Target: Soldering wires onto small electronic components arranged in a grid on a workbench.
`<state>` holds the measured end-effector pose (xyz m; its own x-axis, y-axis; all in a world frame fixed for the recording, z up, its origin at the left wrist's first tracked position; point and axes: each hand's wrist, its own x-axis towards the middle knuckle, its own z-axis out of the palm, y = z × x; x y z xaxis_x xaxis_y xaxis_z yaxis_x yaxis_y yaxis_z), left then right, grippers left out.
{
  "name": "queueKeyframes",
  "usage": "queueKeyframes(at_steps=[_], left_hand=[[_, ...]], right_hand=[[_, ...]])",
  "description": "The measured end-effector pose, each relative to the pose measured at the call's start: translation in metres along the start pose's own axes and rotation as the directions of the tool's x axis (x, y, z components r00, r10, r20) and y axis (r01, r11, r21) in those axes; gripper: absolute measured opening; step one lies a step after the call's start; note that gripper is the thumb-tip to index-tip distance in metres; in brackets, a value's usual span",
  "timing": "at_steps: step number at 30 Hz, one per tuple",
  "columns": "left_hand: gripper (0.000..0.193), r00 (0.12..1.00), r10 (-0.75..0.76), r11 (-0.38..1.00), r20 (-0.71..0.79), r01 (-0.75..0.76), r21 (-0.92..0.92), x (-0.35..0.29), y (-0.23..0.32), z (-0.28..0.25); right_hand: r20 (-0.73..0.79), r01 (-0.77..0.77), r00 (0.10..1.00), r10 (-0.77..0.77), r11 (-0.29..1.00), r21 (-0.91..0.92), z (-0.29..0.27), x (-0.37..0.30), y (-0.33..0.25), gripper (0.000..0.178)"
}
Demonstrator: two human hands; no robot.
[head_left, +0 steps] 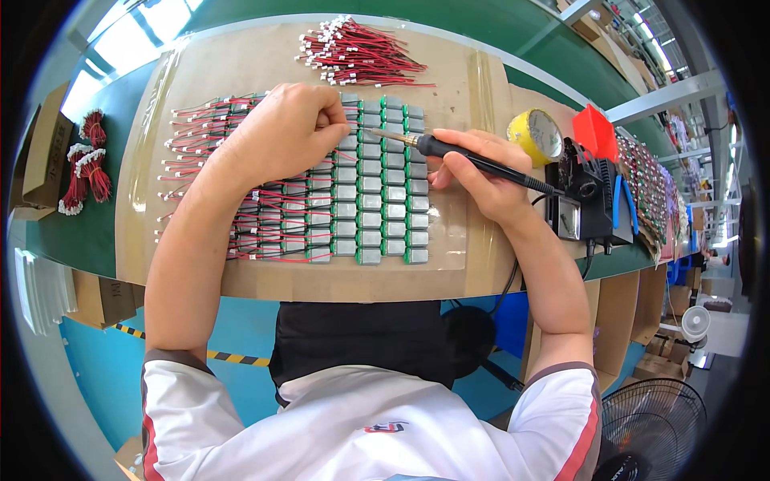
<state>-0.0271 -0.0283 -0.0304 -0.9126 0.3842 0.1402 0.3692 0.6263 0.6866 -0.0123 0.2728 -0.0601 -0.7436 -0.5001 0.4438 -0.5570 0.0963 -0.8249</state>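
Cardboard-covered tabletop [265, 280] carries rows of motors [369, 192]; right hand [481, 172] fingers grip soldering iron [473, 160]; left hand [281, 132] fingers pinch wire beside its tip.

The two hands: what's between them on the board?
In the head view, rows of small grey motors lie between the left hand and right hand, with the soldering iron tip reaching across them.
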Motion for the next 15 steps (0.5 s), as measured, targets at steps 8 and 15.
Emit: queueKeyframes(at_steps=[8,15], left_hand=[[0.016,1.0,-0.008,1.0,-0.01,0.008,0.028,0.0001,-0.0012,0.0018],[0.017,1.0,-0.002,0.999,-0.023,0.003,0.037,0.0002,-0.001,0.0034]], right_hand=[[0.011,-0.002,1.0,0.002,1.0,-0.02,-0.0016,-0.0005,0.0017,0.03],[0.014,0.001,1.0,0.0,0.999,-0.038,-0.0016,-0.0003,0.0013,0.03]])
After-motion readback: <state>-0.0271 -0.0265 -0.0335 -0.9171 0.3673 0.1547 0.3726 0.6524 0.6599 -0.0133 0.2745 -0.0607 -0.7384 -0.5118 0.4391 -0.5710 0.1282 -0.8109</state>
